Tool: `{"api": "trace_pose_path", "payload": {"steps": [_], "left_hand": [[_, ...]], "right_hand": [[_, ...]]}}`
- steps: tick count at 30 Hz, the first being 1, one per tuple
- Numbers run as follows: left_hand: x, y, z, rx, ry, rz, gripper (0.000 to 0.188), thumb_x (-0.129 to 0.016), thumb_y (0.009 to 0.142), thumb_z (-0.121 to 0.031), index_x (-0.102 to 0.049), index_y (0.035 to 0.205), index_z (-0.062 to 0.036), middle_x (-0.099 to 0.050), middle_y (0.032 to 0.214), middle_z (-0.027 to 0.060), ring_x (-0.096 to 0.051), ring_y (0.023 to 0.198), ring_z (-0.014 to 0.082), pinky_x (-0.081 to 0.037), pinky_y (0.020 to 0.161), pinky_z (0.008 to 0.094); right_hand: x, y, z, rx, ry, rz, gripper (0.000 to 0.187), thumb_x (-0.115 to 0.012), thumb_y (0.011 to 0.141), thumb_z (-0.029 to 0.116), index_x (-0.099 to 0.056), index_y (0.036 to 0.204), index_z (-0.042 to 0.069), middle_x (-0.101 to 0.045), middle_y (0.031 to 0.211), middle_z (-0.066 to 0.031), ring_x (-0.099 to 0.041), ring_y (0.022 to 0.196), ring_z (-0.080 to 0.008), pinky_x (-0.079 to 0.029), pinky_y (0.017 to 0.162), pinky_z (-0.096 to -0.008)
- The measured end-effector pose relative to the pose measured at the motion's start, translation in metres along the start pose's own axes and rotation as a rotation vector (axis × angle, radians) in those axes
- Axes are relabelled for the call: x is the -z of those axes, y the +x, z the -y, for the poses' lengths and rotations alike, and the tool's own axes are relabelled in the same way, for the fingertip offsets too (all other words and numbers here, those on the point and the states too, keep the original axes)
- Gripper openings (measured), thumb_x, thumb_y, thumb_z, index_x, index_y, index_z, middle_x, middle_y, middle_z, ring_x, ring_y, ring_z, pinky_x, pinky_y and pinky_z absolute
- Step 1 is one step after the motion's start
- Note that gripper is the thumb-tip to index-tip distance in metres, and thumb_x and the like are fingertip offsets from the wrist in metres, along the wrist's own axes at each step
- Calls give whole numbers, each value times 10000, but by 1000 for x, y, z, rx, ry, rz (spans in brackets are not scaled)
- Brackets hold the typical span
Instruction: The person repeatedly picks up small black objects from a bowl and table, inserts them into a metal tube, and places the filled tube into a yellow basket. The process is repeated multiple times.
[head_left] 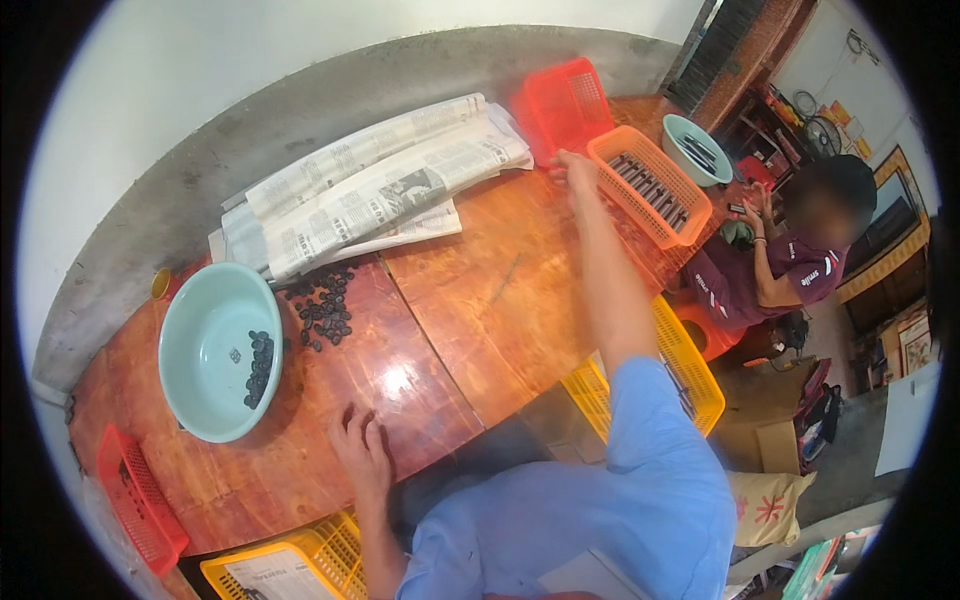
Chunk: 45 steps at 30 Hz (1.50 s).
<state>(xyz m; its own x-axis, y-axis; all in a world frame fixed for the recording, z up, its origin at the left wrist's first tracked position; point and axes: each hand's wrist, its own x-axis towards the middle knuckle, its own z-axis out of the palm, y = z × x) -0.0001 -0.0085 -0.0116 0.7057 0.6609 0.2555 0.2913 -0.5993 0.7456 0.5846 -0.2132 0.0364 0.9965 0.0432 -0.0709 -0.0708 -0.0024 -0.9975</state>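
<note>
My left hand (362, 448) rests on the near edge of the wooden table (470, 290), fingers spread, holding nothing. Stretched far out, my right hand (576, 172) is at the left end of an orange basket (605, 146), beside a red basket (565, 105). Its fingers look curled; what they hold, if anything, is too small to make out. Dark stick-like pieces (650, 193) lie in rows in the orange basket. Left of centre stands a pale green basin (205, 340) with small round black pieces (260, 370) inside. More black pieces (328, 310) lie loose beside it.
Folded newspapers (370, 200) lie along the wall. A second basin (690, 135) holds dark sticks near a seated person (790, 260). Yellow crates (690, 350) stand below the table. A low red basket (140, 500) is at the left edge, a yellow cup (162, 283) behind the basin.
</note>
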Motion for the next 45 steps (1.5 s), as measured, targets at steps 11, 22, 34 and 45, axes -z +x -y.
{"api": "trace_pose_path", "payload": {"steps": [11,22,34,45], "left_hand": [[0,0,2,11,-14,15,226,-561,1036,-138,-671,1175,1,-529,1401,213,-496,1325,377,-362,1164,440],[0,3,-1,-9,-62,5,211,-587,1012,-121,-683,1158,-4,-538,1385,227,-513,1309,393,-381,1146,461],[5,3,-7,-1,-33,24,208,-605,1006,-123,-694,1168,-26,-550,1383,234,-525,1295,406,-396,1133,471],[2,2,-3,-28,-27,22,210,-599,1008,-127,-700,1147,-6,-557,1373,233,-525,1296,398,-391,1132,460]], "right_hand": [[165,-44,15,-58,-1507,-278,307,-608,985,220,-674,1212,24,-710,1172,-214,-687,1072,-384,-550,906,-515],[170,-97,32,361,-1550,-90,198,-574,942,140,-700,1002,-1,-724,956,-256,-713,899,-426,-567,760,-553],[92,-229,2,645,-1448,137,92,-591,851,80,-619,861,-7,-693,852,-259,-695,798,-453,-560,673,-542],[67,-251,-4,734,-1315,215,78,-589,821,56,-580,840,-19,-673,847,-232,-679,799,-458,-557,689,-547]]}}
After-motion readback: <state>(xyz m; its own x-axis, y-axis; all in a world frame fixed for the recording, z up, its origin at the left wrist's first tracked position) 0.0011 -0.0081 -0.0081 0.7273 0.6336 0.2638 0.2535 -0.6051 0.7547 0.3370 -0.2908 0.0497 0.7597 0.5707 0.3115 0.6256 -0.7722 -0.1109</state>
